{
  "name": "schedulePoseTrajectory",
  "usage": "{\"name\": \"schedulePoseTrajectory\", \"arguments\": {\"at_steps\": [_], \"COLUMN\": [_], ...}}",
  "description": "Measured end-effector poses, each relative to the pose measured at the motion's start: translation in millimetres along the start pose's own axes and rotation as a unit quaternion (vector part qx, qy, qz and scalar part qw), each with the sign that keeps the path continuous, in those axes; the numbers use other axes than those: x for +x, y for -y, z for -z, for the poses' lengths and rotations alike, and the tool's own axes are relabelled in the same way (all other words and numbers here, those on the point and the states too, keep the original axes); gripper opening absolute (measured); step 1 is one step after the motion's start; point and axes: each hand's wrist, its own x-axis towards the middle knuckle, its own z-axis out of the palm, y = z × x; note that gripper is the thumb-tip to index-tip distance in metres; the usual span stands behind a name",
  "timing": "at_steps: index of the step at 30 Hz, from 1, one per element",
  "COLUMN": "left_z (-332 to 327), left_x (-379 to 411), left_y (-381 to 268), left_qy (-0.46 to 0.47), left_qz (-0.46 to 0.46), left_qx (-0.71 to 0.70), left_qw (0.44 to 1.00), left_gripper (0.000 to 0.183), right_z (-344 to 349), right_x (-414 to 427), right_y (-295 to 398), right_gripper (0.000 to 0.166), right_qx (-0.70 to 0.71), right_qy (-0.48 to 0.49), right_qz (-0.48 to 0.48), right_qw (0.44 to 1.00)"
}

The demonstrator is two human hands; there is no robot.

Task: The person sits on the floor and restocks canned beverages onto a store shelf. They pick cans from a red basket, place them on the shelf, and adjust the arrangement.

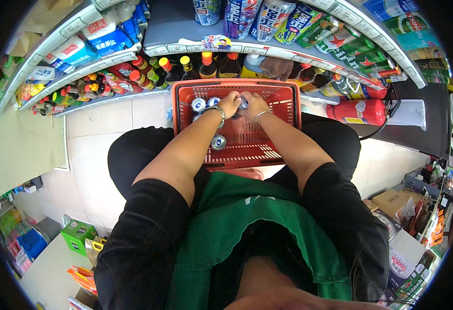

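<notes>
A red plastic shopping basket [236, 83] stands between my knees. Above its inside, my right hand [256, 105] is wrapped around a drink can [244, 103], whose top faces up. My left hand [230, 104] meets it from the other side, fingertips against the same can; the fingers partly cover it. Several upright cans [198, 104] are grouped in the basket's far left corner, partly behind my left wrist. A single can [218, 142] is nearer to me on the left side, with its silver top showing.
Beyond the basket, a lower shelf holds sauce bottles [185, 69] and a brown cloth [277, 68]. Drink cans [263, 19] line the shelf above. A red fire extinguisher [358, 111] lies at the right. Cartons [395, 201] are stacked behind me at right; a green box [78, 236] is at left.
</notes>
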Motion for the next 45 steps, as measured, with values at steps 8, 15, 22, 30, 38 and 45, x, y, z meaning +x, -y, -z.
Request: {"name": "schedulePoseTrajectory", "arguments": {"at_steps": [8,15,22,30,38,45], "left_z": [-5.0,9.4,20.7,32.5,45.0,61.6], "left_x": [15.3,-4.7,-32.7,-69.1,-88.0,-118.6], "left_y": [-0.7,-43.2,-79.5,-126.0,-140.9,-169.8], "left_qy": [-0.007,0.063,0.063,0.101,0.153,0.170], "left_qz": [-0.079,-0.002,0.055,0.058,0.009,0.034], "left_qx": [-0.186,-0.378,-0.434,-0.495,-0.566,-0.511], "left_qw": [0.979,0.924,0.897,0.861,0.810,0.842], "left_gripper": [0.056,0.056,0.049,0.049,0.052,0.054], "right_z": [66.0,127.9,145.9,156.6,172.0,164.1], "right_x": [-22.6,-39.1,-28.9,-21.7,-35.8,-29.9], "right_y": [22.6,40.4,29.3,32.3,65.9,63.6], "right_gripper": [0.061,0.066,0.061,0.061,0.045,0.043], "right_qx": [0.054,0.163,0.275,0.409,0.561,0.668], "right_qy": [-0.061,-0.083,-0.159,-0.209,-0.116,-0.020], "right_qz": [0.106,0.062,-0.004,-0.041,-0.108,-0.152], "right_qw": [0.991,0.981,0.948,0.887,0.813,0.728]}}
